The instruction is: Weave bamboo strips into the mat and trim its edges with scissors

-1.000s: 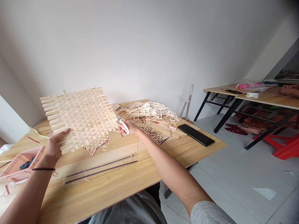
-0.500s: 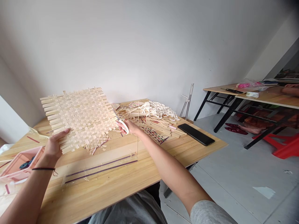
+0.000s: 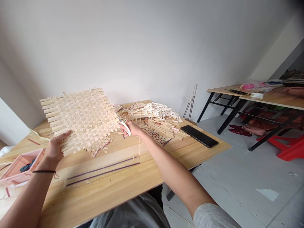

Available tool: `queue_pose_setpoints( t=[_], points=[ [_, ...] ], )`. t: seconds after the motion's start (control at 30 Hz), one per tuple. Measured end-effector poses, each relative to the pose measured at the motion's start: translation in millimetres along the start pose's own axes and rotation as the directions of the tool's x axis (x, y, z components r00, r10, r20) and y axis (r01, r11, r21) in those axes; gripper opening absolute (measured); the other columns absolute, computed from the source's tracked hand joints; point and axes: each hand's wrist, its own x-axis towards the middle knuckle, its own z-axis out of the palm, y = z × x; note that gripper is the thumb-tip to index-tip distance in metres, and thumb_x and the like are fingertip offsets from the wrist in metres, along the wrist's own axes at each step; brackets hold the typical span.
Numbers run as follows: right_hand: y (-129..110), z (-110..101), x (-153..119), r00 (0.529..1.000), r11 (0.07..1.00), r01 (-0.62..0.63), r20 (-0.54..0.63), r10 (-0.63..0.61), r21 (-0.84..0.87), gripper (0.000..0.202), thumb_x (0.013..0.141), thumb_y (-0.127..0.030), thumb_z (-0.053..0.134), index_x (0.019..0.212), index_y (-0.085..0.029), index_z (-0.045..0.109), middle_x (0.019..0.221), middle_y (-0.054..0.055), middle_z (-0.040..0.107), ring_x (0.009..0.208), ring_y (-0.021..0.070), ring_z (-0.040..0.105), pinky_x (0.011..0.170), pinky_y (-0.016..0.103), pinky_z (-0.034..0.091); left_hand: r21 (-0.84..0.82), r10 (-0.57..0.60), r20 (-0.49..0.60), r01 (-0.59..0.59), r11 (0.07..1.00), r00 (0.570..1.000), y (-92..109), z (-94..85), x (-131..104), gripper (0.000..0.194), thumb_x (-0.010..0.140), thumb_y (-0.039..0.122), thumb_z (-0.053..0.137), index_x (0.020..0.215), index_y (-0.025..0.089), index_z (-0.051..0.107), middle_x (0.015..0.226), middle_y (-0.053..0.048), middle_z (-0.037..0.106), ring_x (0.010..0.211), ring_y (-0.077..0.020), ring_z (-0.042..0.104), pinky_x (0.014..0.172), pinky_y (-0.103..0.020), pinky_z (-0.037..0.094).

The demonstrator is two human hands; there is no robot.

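Note:
A square mat woven from pale flat strips (image 3: 82, 118) is held up and tilted above the wooden table (image 3: 114, 190), loose strip ends sticking out along its left edge. My left hand (image 3: 55, 145) grips its lower left part, thumb on top. On the mat's right side, my right hand (image 3: 129, 128) is closed on white-handled scissors (image 3: 125, 128), whose blades meet the mat's right edge. A smaller woven piece (image 3: 98, 145) lies beneath the mat, partly covered by it.
Behind my right hand lie a bundle of white cord (image 3: 161, 110) and loose strips (image 3: 166, 128). A black phone (image 3: 199, 136) rests on the right. At left stands a pink basket (image 3: 39, 155). Another table (image 3: 273, 99), a person's foot and a red stool (image 3: 291, 147) are farther right.
The mat's upper part has shifted slightly up and left. Both hands keep their grip and have hardly moved. At the far table, the other person's arm has moved a little.

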Motion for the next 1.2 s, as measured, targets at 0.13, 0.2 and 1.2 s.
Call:
queue_pose_setpoints(
  t=[0.13, 0.2, 1.2],
  points=[
    [0, -1, 0, 1.0, 1.0, 0.002, -0.011, -0.002, 0.01, 0.032, 0.101, -0.035, 0.071, 0.08, -0.012, 0.064, 0.056, -0.003, 0.054, 0.063, 0.0109, 0.054, 0.056, 0.023, 0.046, -0.007, -0.029, 0.001, 0.029, 1.0, 1.0, 0, -1.0, 1, 0.029, 0.055, 0.016, 0.086, 0.083, 0.017, 0.081, 0.08, -0.001, 0.084, 0.066, -0.024, 0.078, 0.059, -0.028, 0.07],
    [1, -1, 0, 1.0, 1.0, 0.002, -0.018, -0.002, 0.011, 0.031, 0.102, -0.035, 0.069, 0.083, -0.011, 0.066, 0.056, -0.002, 0.055, 0.064, 0.0116, 0.055, 0.057, 0.024, 0.047, -0.008, -0.043, -0.007, 0.043, 0.999, 0.999, -1, -1.9, 3, 0.029, 0.055, 0.016, 0.086, 0.084, 0.016, 0.082, 0.08, -0.001, 0.083, 0.063, -0.0226, 0.077, 0.058, -0.027, 0.069],
    [-6, -2, -5, 1.0, 0.998, 0.02, -0.021, -0.022, -0.065, 0.033, 0.105, -0.042, 0.068, 0.095, -0.011, 0.069, 0.077, 0.001, 0.068, 0.067, 0.012, 0.063, 0.062, 0.025, 0.055, 0.024, 0.036, 0.015, -0.037, 0.999, 0.999, -1, -9.7, 9, 0.036, 0.054, 0.023, 0.088, 0.088, 0.017, 0.082, 0.087, -0.005, 0.085, 0.074, -0.0284, 0.08, 0.067, -0.033, 0.072]
  ],
)
